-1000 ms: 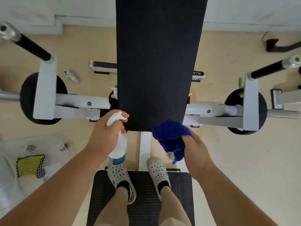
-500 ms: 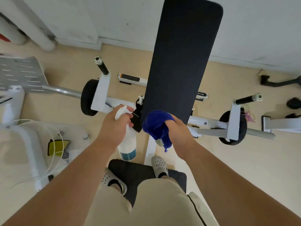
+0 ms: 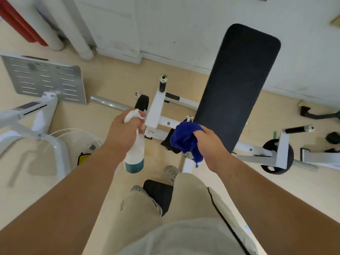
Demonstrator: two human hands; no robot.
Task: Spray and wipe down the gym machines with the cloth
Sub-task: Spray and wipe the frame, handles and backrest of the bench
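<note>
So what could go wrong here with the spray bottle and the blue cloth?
Both hands are full: the left hand grips the spray bottle and the right hand holds the blue cloth, so a slip off the low black seat pad underfoot might be hard to catch. The nozzle seems aimed beside the long black pad, so spray may wet the floor and make it slippery.

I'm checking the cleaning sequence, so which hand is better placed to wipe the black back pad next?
Probably the right. The right hand grips the blue cloth at the lower end of the black pad; the left hand holds the spray bottle off to the side, by the white frame.
</note>
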